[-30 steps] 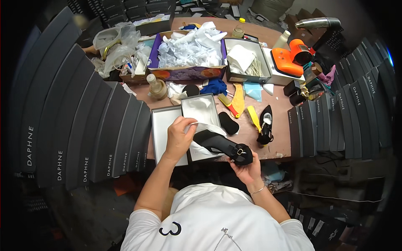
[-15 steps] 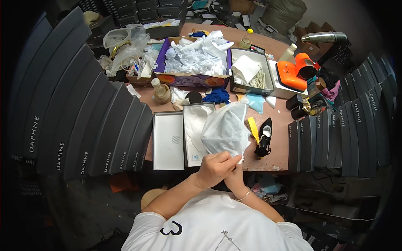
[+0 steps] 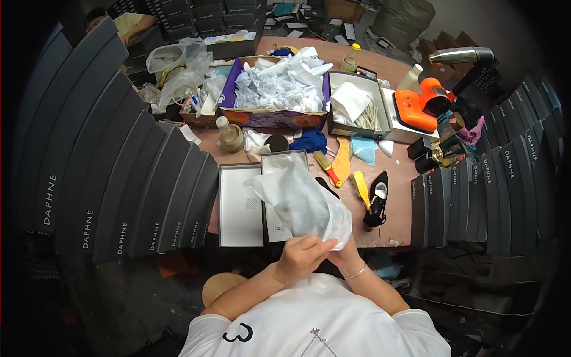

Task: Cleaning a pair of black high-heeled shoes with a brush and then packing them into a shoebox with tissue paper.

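Both my hands are at the front edge of the table, holding a thin, translucent white wrapping; I cannot tell if it is a bag or a sheet. My left hand pinches its near end. Close beside it, my right hand grips the same end, fingers partly hidden behind it. The wrapping spreads away over an open grey shoebox and partly over its lid. A black shoe stands to the right beside a yellow-handled brush. Part of a dark object shows past the wrapping.
Stacked dark shoeboxes wall in the left and right. Behind are a purple carton of white paper, a glass bottle, a box of sticks and an orange device. Another person is at the far left.
The wrapping has swung left and flattened, uncovering another brush and an orange-yellow piece on the table. My hands have come slightly nearer to me. A person has appeared at the far left.
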The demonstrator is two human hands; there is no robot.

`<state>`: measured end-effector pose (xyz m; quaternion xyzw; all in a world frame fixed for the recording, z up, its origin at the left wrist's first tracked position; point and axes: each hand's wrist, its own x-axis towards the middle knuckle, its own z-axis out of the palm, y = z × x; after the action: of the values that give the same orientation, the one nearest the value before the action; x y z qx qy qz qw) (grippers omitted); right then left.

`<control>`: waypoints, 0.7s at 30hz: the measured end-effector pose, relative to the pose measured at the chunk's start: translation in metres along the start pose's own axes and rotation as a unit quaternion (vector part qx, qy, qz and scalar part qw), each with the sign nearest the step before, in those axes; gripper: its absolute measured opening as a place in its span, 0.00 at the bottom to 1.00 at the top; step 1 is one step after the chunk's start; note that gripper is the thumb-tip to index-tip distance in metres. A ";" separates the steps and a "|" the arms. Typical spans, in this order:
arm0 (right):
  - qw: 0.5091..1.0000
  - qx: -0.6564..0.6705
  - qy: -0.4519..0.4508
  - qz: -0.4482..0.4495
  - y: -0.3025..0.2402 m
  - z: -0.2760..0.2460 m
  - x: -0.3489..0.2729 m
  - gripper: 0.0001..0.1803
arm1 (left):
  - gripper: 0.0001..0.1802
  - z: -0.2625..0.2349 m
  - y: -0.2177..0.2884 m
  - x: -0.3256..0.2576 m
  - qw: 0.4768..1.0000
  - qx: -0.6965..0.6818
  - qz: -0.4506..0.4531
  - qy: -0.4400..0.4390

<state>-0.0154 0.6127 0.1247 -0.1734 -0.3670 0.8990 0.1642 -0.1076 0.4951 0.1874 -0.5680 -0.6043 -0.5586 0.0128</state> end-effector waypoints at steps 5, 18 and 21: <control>0.928 -0.361 -0.050 -0.085 0.054 -0.017 -0.001 0.24 | 0.21 -0.010 0.001 -0.018 0.999 0.024 0.001 -0.036; 0.627 -0.757 -0.178 -0.051 0.021 0.094 0.032 0.29 | 0.33 -0.047 -0.058 -0.087 0.682 -0.471 -0.504 0.242; 0.798 -0.558 -0.181 -0.135 -0.005 0.073 0.031 0.34 | 0.29 -0.068 -0.075 -0.065 0.547 -0.535 -0.521 0.378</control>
<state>-0.0739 0.5849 0.1712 -0.0177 -0.8481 0.5221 0.0886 -0.1785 0.4246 0.1211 0.2087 -0.3222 -0.8506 -0.3593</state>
